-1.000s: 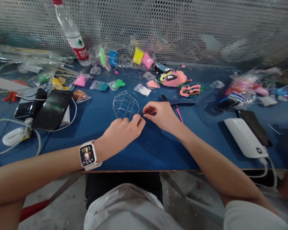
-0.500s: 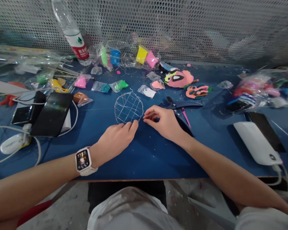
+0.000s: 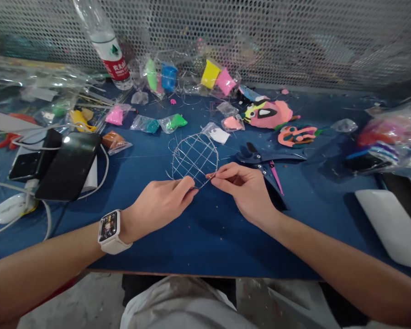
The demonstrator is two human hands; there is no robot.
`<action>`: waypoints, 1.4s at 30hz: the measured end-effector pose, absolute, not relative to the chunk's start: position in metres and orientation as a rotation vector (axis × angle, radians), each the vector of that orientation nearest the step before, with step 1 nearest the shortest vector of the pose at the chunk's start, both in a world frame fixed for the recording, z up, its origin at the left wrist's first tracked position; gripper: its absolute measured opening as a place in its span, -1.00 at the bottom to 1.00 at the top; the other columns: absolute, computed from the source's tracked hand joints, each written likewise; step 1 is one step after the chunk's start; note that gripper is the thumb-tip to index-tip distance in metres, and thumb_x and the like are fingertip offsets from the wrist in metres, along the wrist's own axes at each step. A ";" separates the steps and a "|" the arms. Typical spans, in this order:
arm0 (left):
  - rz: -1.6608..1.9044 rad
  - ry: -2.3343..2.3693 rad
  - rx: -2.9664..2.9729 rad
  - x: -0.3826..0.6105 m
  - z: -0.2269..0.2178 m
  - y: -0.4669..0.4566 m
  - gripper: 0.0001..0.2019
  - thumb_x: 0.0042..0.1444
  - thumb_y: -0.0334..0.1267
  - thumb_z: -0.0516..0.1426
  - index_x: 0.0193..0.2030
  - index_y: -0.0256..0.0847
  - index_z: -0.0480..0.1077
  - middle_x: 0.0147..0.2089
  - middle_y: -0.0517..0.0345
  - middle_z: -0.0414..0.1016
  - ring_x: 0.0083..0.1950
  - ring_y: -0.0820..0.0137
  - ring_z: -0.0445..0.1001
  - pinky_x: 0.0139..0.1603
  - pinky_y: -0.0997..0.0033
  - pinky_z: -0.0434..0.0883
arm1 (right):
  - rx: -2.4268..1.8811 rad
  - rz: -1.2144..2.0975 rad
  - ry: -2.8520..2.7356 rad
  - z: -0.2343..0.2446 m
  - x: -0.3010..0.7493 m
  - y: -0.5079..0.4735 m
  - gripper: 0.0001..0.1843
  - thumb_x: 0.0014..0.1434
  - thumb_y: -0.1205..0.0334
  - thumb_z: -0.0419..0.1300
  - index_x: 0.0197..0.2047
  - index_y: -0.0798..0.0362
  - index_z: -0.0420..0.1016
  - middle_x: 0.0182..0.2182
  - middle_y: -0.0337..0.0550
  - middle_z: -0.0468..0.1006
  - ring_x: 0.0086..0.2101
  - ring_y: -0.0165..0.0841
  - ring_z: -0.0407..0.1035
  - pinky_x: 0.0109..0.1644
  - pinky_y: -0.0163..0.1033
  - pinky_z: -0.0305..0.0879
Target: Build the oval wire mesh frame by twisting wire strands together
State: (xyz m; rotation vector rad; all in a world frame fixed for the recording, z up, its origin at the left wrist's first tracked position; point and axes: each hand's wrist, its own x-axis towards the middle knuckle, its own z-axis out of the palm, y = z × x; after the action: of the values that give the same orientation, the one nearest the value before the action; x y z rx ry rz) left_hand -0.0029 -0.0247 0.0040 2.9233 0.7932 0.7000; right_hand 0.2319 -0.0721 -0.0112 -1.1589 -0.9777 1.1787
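Observation:
A round wire frame (image 3: pixel 195 157) with a criss-cross wire lattice stands tilted over the blue table, its near rim between my hands. My left hand (image 3: pixel 167 196) is closed, thumb and forefinger pinching the rim at its near left. My right hand (image 3: pixel 245 189) pinches the rim at its near right with the fingertips. Just beyond the right hand lie dark-handled pliers (image 3: pixel 256 155) and a thin pink tool (image 3: pixel 276 178). A small bag with white clay (image 3: pixel 218 134) lies against the far right of the frame.
Small bags of coloured clay, such as green clay (image 3: pixel 176 122), lie beyond the frame. A water bottle (image 3: pixel 113 61) stands by the perforated metal panel (image 3: pixel 277 41). Clay figures (image 3: pixel 267 114) sit at the back right. A phone (image 3: pixel 70 167) with cables lies left, a white power bank (image 3: pixel 390 228) right.
My right hand's fingertips have closed on the rim, where they were loosely apart before. The wire frame has tilted up slightly, and the camera view has shifted.

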 end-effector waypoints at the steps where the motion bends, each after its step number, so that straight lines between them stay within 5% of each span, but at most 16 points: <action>1: 0.712 0.785 2.893 -0.003 0.003 -0.025 -0.86 0.58 -0.23 0.00 -0.05 -0.16 0.31 -0.49 0.31 0.46 -0.55 0.41 0.47 -0.54 0.39 0.24 | -1.138 1.209 -0.920 -0.012 0.232 -0.071 -0.76 -0.04 0.08 0.69 -0.39 -0.14 0.75 -0.19 -0.20 0.67 -0.15 -0.18 0.69 0.19 0.10 0.63; 4: 0.767 0.725 2.767 -0.002 0.002 -0.027 -0.86 0.54 -0.23 0.07 0.14 -0.16 0.29 -0.35 0.26 0.57 -0.47 0.43 0.54 -0.44 0.42 0.40 | -1.125 1.286 -0.792 -0.012 0.232 -0.069 -0.71 -0.14 0.09 0.73 -0.42 -0.13 0.75 -0.10 -0.20 0.69 -0.16 -0.24 0.67 0.27 0.13 0.60; 7: 0.703 0.624 2.665 -0.001 0.007 -0.036 -0.96 0.49 -0.27 0.10 -0.07 -0.10 0.33 -0.33 0.23 0.58 -0.41 0.42 0.55 -0.38 0.39 0.44 | -1.124 1.345 -0.741 -0.010 0.231 -0.069 -0.66 -0.20 0.07 0.74 -0.42 -0.12 0.73 -0.15 -0.20 0.74 -0.11 -0.21 0.67 0.30 0.14 0.59; 11: 0.441 0.554 2.247 0.005 0.021 -0.060 -0.85 0.40 -0.33 0.17 -0.25 -0.07 0.37 -0.36 0.28 0.57 -0.39 0.44 0.53 -0.32 0.38 0.51 | -1.135 1.373 -0.731 -0.009 0.227 -0.073 -0.63 -0.21 0.05 0.75 -0.44 -0.11 0.68 -0.22 -0.20 0.77 -0.12 -0.20 0.68 0.25 0.11 0.62; 13: 0.318 0.567 1.946 0.009 0.024 -0.071 -0.92 0.37 -0.34 0.21 -0.14 -0.05 0.45 -0.19 0.22 0.66 -0.21 0.41 0.64 -0.10 0.34 0.61 | -1.120 1.387 -0.727 -0.009 0.225 -0.074 -0.63 -0.21 0.07 0.74 -0.45 -0.11 0.67 -0.24 -0.21 0.76 -0.16 -0.22 0.68 0.19 0.08 0.64; 16: 0.352 0.618 1.481 0.016 0.018 -0.074 -0.76 0.40 -0.27 0.20 0.17 -0.10 0.42 0.05 -0.01 0.65 0.02 0.30 0.70 0.08 0.20 0.67 | -1.084 1.402 -0.752 -0.010 0.222 -0.077 -0.67 -0.15 0.10 0.72 -0.44 -0.11 0.68 -0.24 -0.23 0.76 -0.19 -0.25 0.68 0.17 0.05 0.64; 23: 0.574 0.778 0.963 0.029 0.004 -0.057 -0.75 0.50 -0.03 0.10 0.16 -0.06 0.27 0.01 0.04 0.49 -0.11 0.36 0.60 -0.09 0.27 0.66 | -1.103 1.289 -0.937 -0.010 0.219 -0.081 -0.72 -0.04 0.04 0.68 -0.40 -0.11 0.71 -0.16 -0.15 0.78 -0.21 -0.24 0.67 0.06 0.04 0.68; 26: 0.621 0.759 0.896 0.031 0.006 -0.053 -0.81 0.51 -0.07 0.08 0.11 -0.07 0.36 -0.14 0.12 0.45 -0.23 0.42 0.50 -0.20 0.36 0.59 | -1.072 1.252 -0.961 -0.007 0.218 -0.081 -0.74 -0.01 0.05 0.68 -0.41 -0.12 0.71 -0.17 -0.15 0.77 -0.23 -0.24 0.67 -0.04 0.00 0.70; 29: 0.680 0.699 0.862 0.030 0.006 -0.049 -0.83 0.38 -0.18 0.27 0.04 -0.11 0.50 -0.26 0.20 0.42 -0.30 0.47 0.42 -0.25 0.46 0.53 | -1.063 1.174 -1.024 -0.003 0.218 -0.083 -0.77 0.03 0.08 0.66 -0.41 -0.11 0.71 -0.19 -0.15 0.77 -0.17 -0.22 0.67 -0.01 -0.01 0.70; 33: 0.764 0.638 0.847 0.029 0.003 -0.047 -0.87 0.26 -0.25 0.38 -0.11 -0.20 0.60 -0.25 0.18 0.52 -0.31 0.50 0.50 -0.21 0.49 0.52 | -1.056 1.027 -1.147 0.000 0.217 -0.087 -0.80 0.05 0.19 0.65 -0.40 -0.06 0.72 -0.21 -0.11 0.75 -0.10 -0.20 0.67 -0.06 -0.08 0.69; 42: 0.819 0.618 0.805 0.029 0.006 -0.044 -0.83 0.18 -0.31 0.34 -0.40 -0.24 0.48 -0.24 0.20 0.46 -0.29 0.47 0.51 -0.24 0.47 0.53 | -0.903 1.087 -1.152 -0.005 0.210 -0.092 -0.85 0.11 0.28 0.61 -0.35 -0.04 0.74 -0.24 -0.13 0.75 -0.21 -0.26 0.68 -0.14 -0.10 0.74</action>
State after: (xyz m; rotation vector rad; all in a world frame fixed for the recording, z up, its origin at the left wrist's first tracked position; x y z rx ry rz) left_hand 0.0285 -0.0439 0.0062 0.8050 0.6178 0.8193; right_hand 0.2096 -0.0919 -0.0052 -0.9028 -1.1522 1.0872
